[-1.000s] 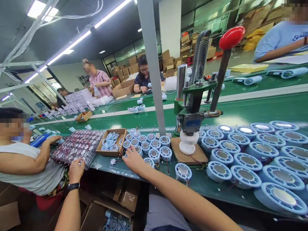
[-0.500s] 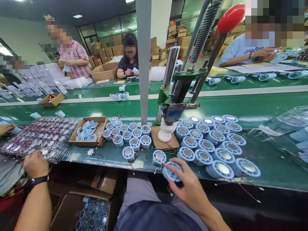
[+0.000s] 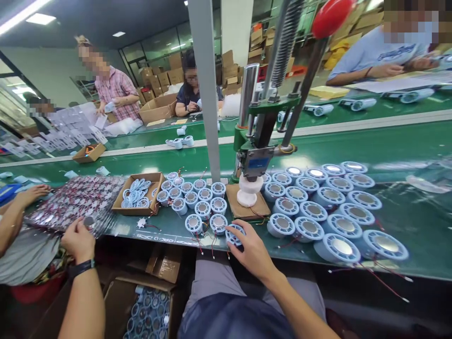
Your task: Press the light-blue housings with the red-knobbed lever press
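My right hand (image 3: pixel 252 249) has its fingers round a light-blue round housing (image 3: pixel 234 234) at the bench's front edge. No metal disc shows in its middle, unlike the blue housing (image 3: pixel 218 223) beside it. A small silver disc (image 3: pixel 89 221) is pinched in my left hand (image 3: pixel 79 240), in front of the plastic-covered tray of small parts with red wires (image 3: pixel 76 200). A hand press (image 3: pixel 257 162) with a red knob stands behind my right hand, its white pad (image 3: pixel 246 197) over a brown board (image 3: pixel 261 214).
Blue housings with silver discs (image 3: pixel 312 205) crowd the bench right of the press. A cardboard box of blue rings (image 3: pixel 160 186) stands left, near a loose star-shaped part (image 3: pixel 141 222). Below is a carton of blue rings (image 3: pixel 109 301). A co-worker's hand (image 3: pixel 33 194) is far left.
My left hand has come up and right from the tray with a silver disc. My right hand has set the housing's position further left, beside the other housings. The view has shifted slightly.
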`<state>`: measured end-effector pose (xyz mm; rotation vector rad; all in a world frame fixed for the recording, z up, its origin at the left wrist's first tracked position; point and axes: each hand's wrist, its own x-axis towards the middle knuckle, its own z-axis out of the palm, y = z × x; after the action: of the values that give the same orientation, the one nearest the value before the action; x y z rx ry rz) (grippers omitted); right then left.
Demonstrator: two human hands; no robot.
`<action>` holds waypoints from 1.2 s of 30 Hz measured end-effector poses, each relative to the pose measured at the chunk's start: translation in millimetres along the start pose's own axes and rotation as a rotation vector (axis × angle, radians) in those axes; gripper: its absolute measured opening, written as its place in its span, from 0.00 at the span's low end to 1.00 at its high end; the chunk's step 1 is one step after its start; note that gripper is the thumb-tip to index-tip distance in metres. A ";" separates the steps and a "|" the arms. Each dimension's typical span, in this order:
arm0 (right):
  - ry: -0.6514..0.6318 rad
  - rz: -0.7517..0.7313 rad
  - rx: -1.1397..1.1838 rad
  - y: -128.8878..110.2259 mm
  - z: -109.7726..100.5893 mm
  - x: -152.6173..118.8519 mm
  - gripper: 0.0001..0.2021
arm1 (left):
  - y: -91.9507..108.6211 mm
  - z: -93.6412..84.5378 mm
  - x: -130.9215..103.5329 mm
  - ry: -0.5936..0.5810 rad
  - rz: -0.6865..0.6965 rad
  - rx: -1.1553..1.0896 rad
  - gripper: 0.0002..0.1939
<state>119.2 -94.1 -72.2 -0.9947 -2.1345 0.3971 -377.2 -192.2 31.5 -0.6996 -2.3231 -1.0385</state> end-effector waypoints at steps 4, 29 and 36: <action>0.029 0.016 0.015 1.3 4.5 -1.0 0.18 | 30.5 -1.0 -60.9 -0.207 -0.082 -0.225 0.24; -0.492 0.123 0.331 -5.9 -78.8 47.0 0.15 | 200.5 -9.0 -314.0 -0.924 0.435 -0.700 0.21; -0.415 0.027 0.040 -1.1 -69.3 48.7 0.11 | 201.9 -4.0 -325.0 -0.915 0.446 -0.722 0.23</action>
<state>148.5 -59.8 -0.4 -0.9846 -2.4687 0.7078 -7.7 -159.4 -62.1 -2.2412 -2.1787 -1.5403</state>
